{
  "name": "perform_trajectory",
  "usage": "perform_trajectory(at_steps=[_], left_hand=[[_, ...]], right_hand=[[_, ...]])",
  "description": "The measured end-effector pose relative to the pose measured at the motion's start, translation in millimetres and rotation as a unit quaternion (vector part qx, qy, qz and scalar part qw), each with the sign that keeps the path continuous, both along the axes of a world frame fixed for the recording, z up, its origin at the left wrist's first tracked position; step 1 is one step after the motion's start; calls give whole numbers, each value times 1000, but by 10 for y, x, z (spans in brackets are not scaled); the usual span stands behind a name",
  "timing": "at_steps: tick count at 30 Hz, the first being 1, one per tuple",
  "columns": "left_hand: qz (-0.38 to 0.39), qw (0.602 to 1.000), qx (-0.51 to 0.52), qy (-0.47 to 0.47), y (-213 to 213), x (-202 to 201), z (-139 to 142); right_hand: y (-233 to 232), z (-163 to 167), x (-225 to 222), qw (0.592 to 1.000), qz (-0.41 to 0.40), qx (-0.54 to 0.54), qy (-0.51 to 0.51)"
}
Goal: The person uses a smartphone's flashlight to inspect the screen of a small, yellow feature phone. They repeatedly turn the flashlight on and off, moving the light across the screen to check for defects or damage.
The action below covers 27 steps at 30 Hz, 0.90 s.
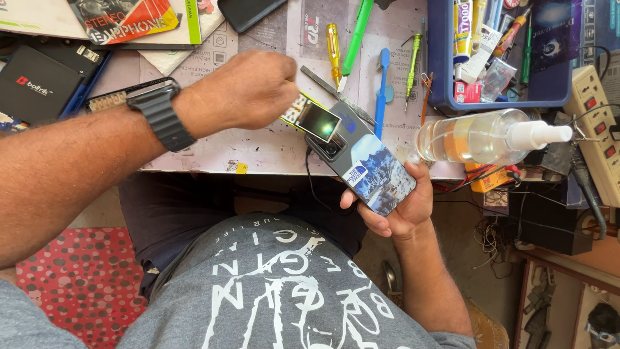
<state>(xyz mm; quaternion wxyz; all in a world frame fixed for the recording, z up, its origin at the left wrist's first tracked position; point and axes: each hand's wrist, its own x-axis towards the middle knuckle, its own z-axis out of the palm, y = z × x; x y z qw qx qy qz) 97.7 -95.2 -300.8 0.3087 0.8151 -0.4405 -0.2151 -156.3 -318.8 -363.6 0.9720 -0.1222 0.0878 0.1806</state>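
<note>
Between the two hands, a phone (368, 165) lies back-up in the right hand (400, 207), fingers curled around its edges. Above it, the left hand (248, 90), wearing a dark watch (161, 113), is closed in a pinch on a small shiny rectangular part (318, 121) touching the phone's upper end. Just beyond the right hand lies a clear spray bottle (484, 137).

Black box (35, 84) far left; red-yellow package (126, 19) top left; blue-white sticker (356, 174) on phone back.

Cluttered workbench (258, 152), worn paper cover; red dotted mat (77, 278) below; right floor dim, possibly bare concrete.
</note>
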Motion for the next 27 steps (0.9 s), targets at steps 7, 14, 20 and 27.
perform_trajectory(at_steps=[7,14,20,27], left_hand=[[-12,993,-119,-25,191,-116,66],[144,970,37,193,429,-476,565],[111,992,50,36,684,-777,468],[122,989,75,48,840,-942,477]], right_hand=[[21,302,-238,992,-39,-95,-68],[188,624,-351,989,-60,-85,-104],[347,519,-681,987,-54,-84,-128],[625,549,-836,990,-58,-69,-106]])
